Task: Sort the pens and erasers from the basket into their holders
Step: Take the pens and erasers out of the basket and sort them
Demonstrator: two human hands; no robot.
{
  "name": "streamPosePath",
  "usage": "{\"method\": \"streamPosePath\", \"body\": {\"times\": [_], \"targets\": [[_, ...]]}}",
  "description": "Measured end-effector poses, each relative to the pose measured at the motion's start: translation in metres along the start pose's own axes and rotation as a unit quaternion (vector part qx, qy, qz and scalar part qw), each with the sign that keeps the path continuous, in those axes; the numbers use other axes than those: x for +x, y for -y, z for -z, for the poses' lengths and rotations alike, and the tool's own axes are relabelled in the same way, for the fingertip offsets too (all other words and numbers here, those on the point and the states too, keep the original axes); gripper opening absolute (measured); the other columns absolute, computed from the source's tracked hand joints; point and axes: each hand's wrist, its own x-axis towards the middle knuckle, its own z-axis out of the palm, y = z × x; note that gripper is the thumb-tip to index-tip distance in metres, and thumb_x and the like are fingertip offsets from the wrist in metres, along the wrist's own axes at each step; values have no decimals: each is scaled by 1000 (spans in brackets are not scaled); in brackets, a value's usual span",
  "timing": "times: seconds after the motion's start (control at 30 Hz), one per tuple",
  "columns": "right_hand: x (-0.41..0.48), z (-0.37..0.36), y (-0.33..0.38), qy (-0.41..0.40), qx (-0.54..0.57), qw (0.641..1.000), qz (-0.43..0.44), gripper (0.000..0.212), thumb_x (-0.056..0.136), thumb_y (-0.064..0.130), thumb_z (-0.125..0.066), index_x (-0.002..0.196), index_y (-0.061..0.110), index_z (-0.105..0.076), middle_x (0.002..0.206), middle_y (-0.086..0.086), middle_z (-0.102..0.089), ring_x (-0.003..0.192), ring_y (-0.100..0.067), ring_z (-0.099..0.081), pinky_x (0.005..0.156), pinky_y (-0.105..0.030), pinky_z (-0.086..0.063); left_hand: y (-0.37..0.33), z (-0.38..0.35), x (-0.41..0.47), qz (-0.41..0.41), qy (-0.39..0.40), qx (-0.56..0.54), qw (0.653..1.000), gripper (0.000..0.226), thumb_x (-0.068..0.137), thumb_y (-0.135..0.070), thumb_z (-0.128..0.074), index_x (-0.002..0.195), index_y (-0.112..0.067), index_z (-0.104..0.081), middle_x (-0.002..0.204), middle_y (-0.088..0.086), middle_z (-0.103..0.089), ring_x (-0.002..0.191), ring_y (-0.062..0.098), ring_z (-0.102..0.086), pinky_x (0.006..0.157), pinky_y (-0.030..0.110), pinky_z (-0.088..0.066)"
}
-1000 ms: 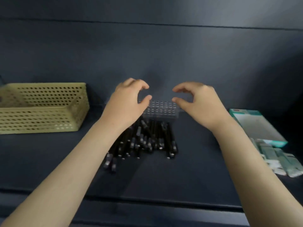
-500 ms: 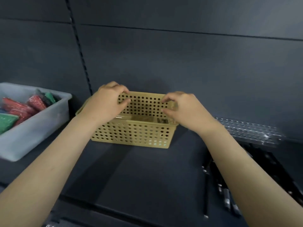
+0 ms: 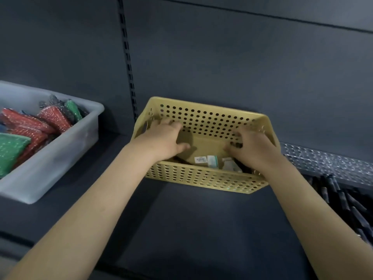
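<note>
A grey bin (image 3: 66,156) holds what look like red and green packets (image 3: 30,126).

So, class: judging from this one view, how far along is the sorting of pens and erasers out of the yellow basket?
Done: a row of black pens already lies by the clear studded pen holder at right. In hand: the left hand and right hand both reach into the yellow perforated plastic basket; whether either grips anything is unclear. Left: small white-and-green packaged erasers remain on its floor.

Basket (image 3: 201,176) looking like matt perforated plastic; bin (image 3: 60,158) showing smooth translucent plastic w/ glittery packs (image 3: 52,118); shelf (image 3: 191,229) appearing matt dark.
</note>
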Motion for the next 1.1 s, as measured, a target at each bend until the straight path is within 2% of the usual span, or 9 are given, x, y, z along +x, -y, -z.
{"method": "streamPosePath", "body": {"times": [0.17, 0.3, 0.4, 0.47, 0.57, 0.67, 0.73, 0.83, 1.1], "targets": [[-24, -12, -3, 1, 31, 1000, -2, 66, 88, 44, -64, 141, 17, -35, 135, -5, -53, 120, -25, -51, 89, -30, -36, 2, -13, -25, 24, 10, -44, 999, 80, 91, -47, -56, 151, -24, -10, 160, 6, 16, 148, 29, 4, 118, 46, -11], [-33, -20, -5, -33, 32, 999, 2, 77, 83, 44, -70, 143, 13, -31, 143, -8, -44, 131, -30, -40, 105, -39, -34, -1, -21, -39, 24, -7, -62, 998, 87, 89, -46, -59, 151, -23, -2, 157, 11, 26, 147, 31, 7, 117, 45, -7], [-35, -24, -5, -47, 41, 998, -3, 82, 82, 44, -71, 144, 10, -29, 143, -11, -43, 133, -33, -38, 109, -42, -32, 4, -22, -40, 21, -67, -135, 988, 92, 85, -44, -64, 152, -24, -4, 161, 3, 12, 148, 27, -7, 118, 45, -14], [-34, -26, -7, -36, 51, 998, -3, 80, 80, 51, -69, 141, 12, -34, 139, -11, -47, 130, -33, -41, 107, -43, -35, 7, -23, -40, 25, -57, -154, 986, 96, 83, -47, -67, 152, -22, -5, 162, 1, 2, 147, 24, -10, 119, 43, -16], [-38, -28, -8, -14, 63, 998, 11, 76, 78, 57, -66, 138, 18, -40, 135, -8, -47, 128, -33, -42, 106, -44, -37, 7, -27, -43, 28, -39, -103, 994, 105, 79, -54, -68, 153, -20, -1, 161, 2, 1, 148, 26, -5, 119, 44, -12], [-43, -27, -8, 14, 66, 997, 38, 68, 82, 52, -67, 138, 22, -41, 133, -3, -44, 126, -26, -41, 100, -33, -33, 5, -28, -46, 14, -15, -71, 997, 114, 74, -59, -69, 153, -23, 5, 160, -2, 4, 147, 28, -2, 118, 44, -11], [-43, -26, -9, 38, 76, 995, 53, 70, 80, 52, -69, 138, 23, -42, 131, -2, -44, 124, -21, -45, 97, -29, -36, 4, -27, -47, 3, 2, -53, 999, 116, 71, -59, -72, 153, -27, 3, 158, -3, -5, 145, 29, -8, 117, 45, -16], [-38, -25, -10, 67, 76, 994, 37, 78, 76, 57, -70, 138, 20, -40, 133, -1, -47, 123, -19, -48, 99, -33, -41, 3, -25, -48, -15, 36, -53, 998, 108, 69, -54, -76, 150, -29, -10, 151, -3, -23, 141, 27, -19, 114, 46, -26], [-33, -22, -11, 116, 82, 989, 38, 46, 82, 57, -63, 109, 22, -51, 98, 5, -58, 85, -8, -55, 68, -27, -41, -3, -18, -43, -58, 88, 67, 992, 66, 80, -63, -58, 134, -26, -47, 127, -6, -45, 119, 20, -30, 96, 31, -31]]}}
